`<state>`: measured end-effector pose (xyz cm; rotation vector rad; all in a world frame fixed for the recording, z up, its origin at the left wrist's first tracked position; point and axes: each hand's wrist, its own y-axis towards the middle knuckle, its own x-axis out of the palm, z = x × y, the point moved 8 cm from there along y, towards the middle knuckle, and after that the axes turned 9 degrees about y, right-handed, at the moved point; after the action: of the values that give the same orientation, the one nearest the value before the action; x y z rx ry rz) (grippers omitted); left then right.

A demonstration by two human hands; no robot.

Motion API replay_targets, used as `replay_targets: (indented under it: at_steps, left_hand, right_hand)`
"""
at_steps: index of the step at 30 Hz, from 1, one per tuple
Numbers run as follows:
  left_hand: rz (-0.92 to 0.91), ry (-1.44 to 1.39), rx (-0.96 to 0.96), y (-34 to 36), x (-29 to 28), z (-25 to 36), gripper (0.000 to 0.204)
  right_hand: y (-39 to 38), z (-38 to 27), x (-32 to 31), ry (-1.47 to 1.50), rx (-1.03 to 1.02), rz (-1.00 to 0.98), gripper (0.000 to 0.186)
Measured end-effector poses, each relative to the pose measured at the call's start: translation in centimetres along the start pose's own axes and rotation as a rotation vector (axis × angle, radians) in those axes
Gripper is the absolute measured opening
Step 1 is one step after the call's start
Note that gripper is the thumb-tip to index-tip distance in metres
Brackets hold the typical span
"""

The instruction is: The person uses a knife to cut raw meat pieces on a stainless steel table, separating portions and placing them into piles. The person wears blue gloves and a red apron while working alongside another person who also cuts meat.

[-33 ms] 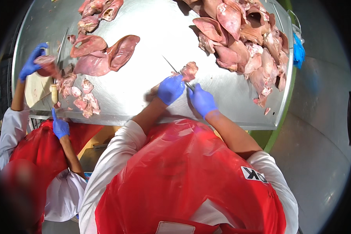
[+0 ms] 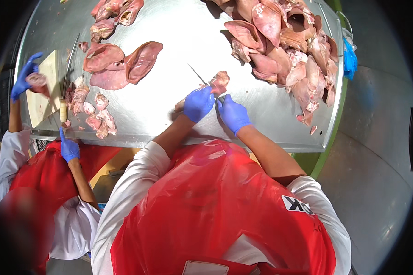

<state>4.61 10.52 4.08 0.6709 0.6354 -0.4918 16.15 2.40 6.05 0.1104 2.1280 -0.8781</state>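
My left hand (image 2: 198,104), in a blue glove, is closed on an ear-shaped piece of meat. Its ragged pink end (image 2: 220,82) sticks out past my fingers, and a darker part shows at the wrist side. In my right hand (image 2: 233,114), also gloved in blue, is the dark handle of a knife. The thin knife blade (image 2: 197,73) passes beside the meat and points up and left, away from me. Both hands are close together over the near part of the metal table (image 2: 170,103); my gloves hide part of the meat and the knife handle.
A large heap of ear-shaped meat pieces (image 2: 280,46) lies at the right. Left of centre are flat ears (image 2: 103,58), trimmings (image 2: 103,120) and a sharpening steel (image 2: 63,110). At far left a co-worker's gloved hand (image 2: 26,75) holds meat above a cutting board (image 2: 43,98).
My right hand has shifted slightly left, closer to my left hand, with the knife. The co-worker's hand has moved left with its meat, uncovering more of the cutting board.
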Motion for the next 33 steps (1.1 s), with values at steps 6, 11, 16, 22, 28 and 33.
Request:
replay_targets:
  at_steps: [6,11,16,22,28,33]
  left_hand:
    - [0.04,-0.004,-0.225,-0.4,0.1,-1.9,0.013]
    - [-0.133,-0.075,-0.163,-0.1,1.5,-1.6,0.015]
    - [0.001,-0.149,0.062,1.6,-1.2,1.3,0.013]
    - [0.092,-0.201,-0.582,0.0,-0.1,-3.6,0.022]
    - [0.209,-0.322,-0.695,1.3,-3.9,-6.4,0.026]
    - [-0.259,-0.115,-0.625,1.3,-7.5,-2.1,0.028]
  right_hand:
    - [-5.1,4.4,-0.3,-0.03,0.024,0.009,0.033]
    - [-3.8,4.8,-0.1,-0.047,0.049,0.013,0.033]
    - [1.1,1.3,0.6,-0.049,0.0,0.002,0.034]
    - [-5.4,8.0,0.3,-0.062,0.04,0.014,0.034]
    - [-11.2,12.1,-1.4,-0.178,0.088,0.001,0.037]
    - [-11.6,11.6,-2.1,-0.121,-0.035,0.015,0.04]
